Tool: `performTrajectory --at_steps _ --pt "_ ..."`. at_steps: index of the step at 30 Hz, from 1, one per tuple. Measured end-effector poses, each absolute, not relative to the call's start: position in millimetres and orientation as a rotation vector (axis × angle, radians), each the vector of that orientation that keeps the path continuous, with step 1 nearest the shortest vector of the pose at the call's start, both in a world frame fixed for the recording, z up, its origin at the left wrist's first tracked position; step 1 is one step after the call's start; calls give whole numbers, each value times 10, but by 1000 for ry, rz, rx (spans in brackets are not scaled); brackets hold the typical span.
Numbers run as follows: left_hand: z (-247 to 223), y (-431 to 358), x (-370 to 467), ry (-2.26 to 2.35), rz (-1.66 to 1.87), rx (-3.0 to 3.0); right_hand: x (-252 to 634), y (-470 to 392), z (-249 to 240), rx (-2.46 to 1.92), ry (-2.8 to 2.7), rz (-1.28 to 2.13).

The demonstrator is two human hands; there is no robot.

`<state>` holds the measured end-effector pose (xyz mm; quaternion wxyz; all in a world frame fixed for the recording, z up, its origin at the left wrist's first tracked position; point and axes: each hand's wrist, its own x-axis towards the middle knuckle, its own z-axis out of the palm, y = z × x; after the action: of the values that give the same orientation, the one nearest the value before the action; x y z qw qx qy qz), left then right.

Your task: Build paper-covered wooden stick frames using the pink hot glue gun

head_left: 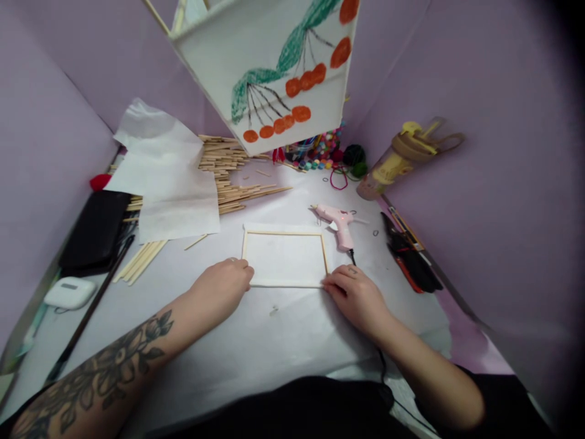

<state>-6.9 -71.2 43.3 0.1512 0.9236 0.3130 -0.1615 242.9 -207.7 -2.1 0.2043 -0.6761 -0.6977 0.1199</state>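
Observation:
A rectangular wooden stick frame (284, 233) with white paper over it lies flat on the covered table in front of me. My left hand (227, 281) pinches its near left corner, fingers closed on the edge. At the near right corner, my right hand (354, 294) has its fingers pressed together on the frame. The near edge looks wrapped in white paper, while bare wood shows along the far and side edges. Just beyond my right hand, a pink hot glue gun (340, 225) rests on its side, nozzle toward the left.
A white panel painted with cherries (292, 79) hangs overhead. Wooden sticks (228, 195) and white paper sheets (169, 177) lie at the back left, beside a black case (95, 231) and an earbud case (70, 292). At right are a tumbler (388, 161) and black-and-red pliers (411, 256).

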Motion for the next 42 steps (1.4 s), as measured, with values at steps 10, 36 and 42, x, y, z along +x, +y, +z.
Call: performTrajectory --at_steps 10,36,42 --pt "521 -705 -125 952 -54 2576 2807 -1944 277 -1746 -1689 286" --pt "242 -455 -282 1291 10 2389 2694 -1022 316 -1994 -2049 -32" --pt "205 -428 -275 1302 26 2361 2572 -1199 340 -1702 -2291 456"
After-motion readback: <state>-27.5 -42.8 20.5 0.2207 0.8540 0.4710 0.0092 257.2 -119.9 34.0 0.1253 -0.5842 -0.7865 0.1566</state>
